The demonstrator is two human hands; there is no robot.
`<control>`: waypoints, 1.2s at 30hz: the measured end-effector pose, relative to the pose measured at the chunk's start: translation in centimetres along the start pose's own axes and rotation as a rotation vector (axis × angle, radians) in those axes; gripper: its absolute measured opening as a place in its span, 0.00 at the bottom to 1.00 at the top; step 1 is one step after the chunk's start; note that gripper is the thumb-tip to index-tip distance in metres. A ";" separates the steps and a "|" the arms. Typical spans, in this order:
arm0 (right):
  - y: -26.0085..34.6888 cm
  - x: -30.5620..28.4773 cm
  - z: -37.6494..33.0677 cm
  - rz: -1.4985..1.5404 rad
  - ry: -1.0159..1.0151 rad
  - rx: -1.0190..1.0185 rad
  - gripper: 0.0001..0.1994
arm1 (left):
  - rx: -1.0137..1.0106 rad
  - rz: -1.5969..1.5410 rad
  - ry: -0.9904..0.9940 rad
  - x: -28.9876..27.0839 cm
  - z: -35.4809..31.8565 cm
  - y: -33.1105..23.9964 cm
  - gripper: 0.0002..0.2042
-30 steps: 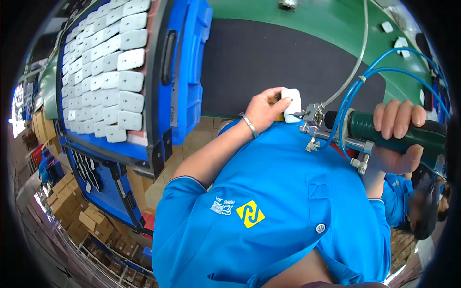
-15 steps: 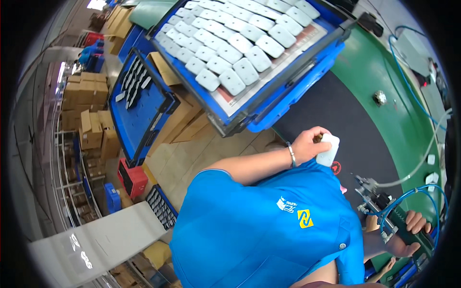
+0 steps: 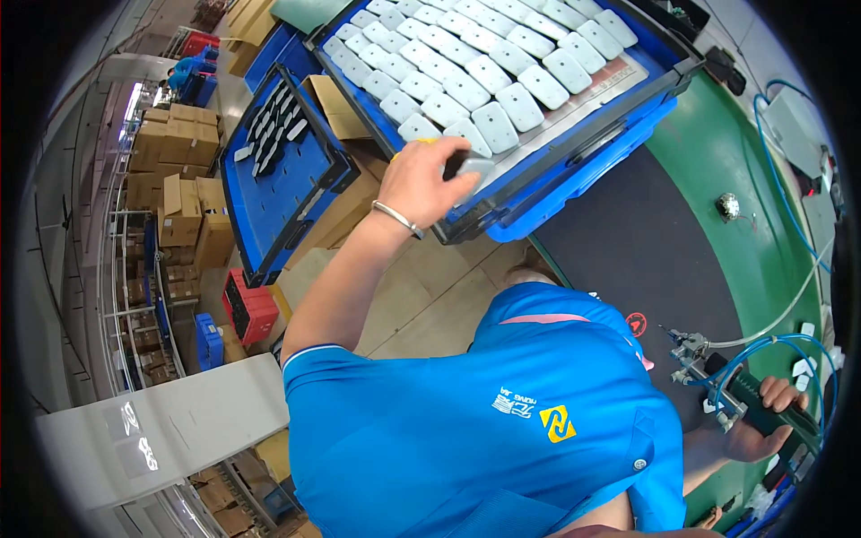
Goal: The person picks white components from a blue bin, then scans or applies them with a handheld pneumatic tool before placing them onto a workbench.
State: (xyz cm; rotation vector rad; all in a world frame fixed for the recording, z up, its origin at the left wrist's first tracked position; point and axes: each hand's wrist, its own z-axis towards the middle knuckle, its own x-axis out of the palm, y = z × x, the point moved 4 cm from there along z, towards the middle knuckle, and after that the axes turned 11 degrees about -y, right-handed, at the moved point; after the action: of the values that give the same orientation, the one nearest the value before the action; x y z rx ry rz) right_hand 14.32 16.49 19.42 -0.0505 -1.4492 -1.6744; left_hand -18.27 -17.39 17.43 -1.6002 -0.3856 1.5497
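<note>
Over the near left edge of a blue tray (image 3: 502, 208), my left hand (image 3: 414, 186) pinches a pale rounded plate (image 3: 479, 168) between thumb and fingers. Part of this plate is hidden behind the hand. Rows of white rounded rectangular plates (image 3: 494, 127) with small holes lie in the tray, right beside my fingers. At the right, my right hand (image 3: 762, 430) has its fingers curled over a dark green bar-like fixture (image 3: 752, 399). A metal nozzle assembly (image 3: 695, 354) with blue air hoses (image 3: 778, 341) is next to it.
A green bench (image 3: 691, 170) with a black mat (image 3: 619, 229) spans the right side. Loose white pieces (image 3: 801, 367) lie near its far right. Another blue tray (image 3: 260, 211) with dark and white parts stands at left, near cartons (image 3: 184, 139) and a red crate (image 3: 251, 305).
My left hand has swung up and left from above the black mat to the tray, carrying the plate. The right hand stays at the fixture. The view has shifted slightly.
</note>
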 end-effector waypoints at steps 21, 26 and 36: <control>-0.6 -0.8 0.3 -0.066 -0.006 0.004 0.20 | 0.287 1.128 0.354 1.8 0.9 1.1 0.18; -1.0 -0.8 0.4 -0.047 0.021 0.026 0.20 | 0.201 1.319 0.492 2.1 1.3 1.2 0.19; 0.1 -1.5 -1.1 0.121 -0.188 0.123 0.20 | 0.250 1.334 0.381 2.7 2.8 -0.6 0.19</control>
State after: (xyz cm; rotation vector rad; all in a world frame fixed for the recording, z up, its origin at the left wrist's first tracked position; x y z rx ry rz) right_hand 15.83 16.50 18.32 -0.2287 -1.6532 -1.5120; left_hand -20.14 -14.11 16.50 -1.9603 1.2864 1.9527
